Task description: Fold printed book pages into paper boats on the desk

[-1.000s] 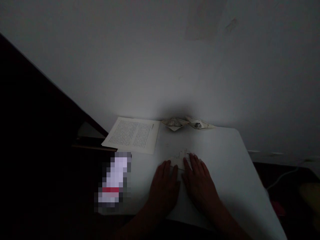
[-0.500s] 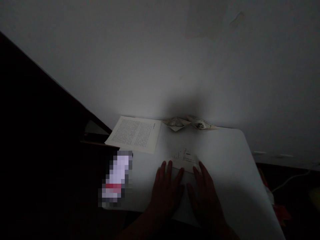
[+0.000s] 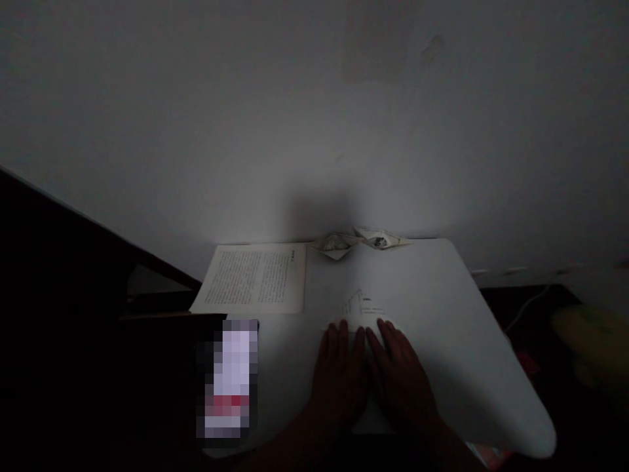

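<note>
In a dim room, a person's two bare hands work over a white table (image 3: 457,354) set against a pale wall (image 3: 246,131). A small piece of folded, printed paper (image 3: 364,308) lies flat near the table's middle, its peak pointing toward the wall and its near edge partly hidden under the fingers. The left hand (image 3: 340,373) and the right hand (image 3: 400,370) rest palm down side by side, fingers stretched out and fairly close together, fingertips on the paper's near edge; neither grasps anything. The step in hand appears to be pressing a fold flat along that edge. The next move would seem to call for steady, even pressure, then a fingertip under a layer. Beyond, by the wall, sit two folded-paper boat shapes, a left one (image 3: 335,245) and a right one (image 3: 383,241), beside printed sheets (image 3: 250,278). A pixelated bright rectangle (image 3: 232,373) lies at the table's left edge.
</note>
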The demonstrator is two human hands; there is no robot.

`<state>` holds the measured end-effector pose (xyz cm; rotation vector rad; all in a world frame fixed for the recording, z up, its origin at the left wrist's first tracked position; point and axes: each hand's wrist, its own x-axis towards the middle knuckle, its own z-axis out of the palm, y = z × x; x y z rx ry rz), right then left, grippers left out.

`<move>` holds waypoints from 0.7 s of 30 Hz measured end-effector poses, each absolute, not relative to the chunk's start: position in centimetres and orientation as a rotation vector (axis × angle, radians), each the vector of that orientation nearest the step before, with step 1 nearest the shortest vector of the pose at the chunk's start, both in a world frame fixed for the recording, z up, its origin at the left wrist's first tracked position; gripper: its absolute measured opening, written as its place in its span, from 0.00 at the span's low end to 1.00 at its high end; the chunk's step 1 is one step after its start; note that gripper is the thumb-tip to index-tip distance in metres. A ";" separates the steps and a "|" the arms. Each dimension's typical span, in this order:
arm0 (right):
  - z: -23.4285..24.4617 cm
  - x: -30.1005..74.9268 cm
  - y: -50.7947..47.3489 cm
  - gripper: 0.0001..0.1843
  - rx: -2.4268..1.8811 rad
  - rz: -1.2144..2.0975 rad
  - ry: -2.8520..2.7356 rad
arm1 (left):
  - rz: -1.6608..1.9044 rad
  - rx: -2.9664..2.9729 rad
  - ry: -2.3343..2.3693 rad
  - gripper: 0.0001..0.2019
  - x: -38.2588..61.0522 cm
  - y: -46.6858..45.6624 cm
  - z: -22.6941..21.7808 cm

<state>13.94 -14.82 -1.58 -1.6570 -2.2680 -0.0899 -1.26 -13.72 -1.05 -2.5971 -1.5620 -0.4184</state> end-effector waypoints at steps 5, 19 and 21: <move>-0.7 13.7 -14.0 0.20 -1.742 -0.025 -2.235 | -0.413 -2.664 -1.593 0.29 -1.7 -13.4 -0.5; -0.2 14.0 -12.5 0.16 -1.789 -0.023 -2.287 | -0.426 -2.660 -1.671 0.35 -1.4 -12.3 -0.1; -0.1 14.1 -12.3 0.14 -1.805 -0.001 -2.287 | -0.403 -2.658 -1.672 0.36 -1.3 -12.1 -0.1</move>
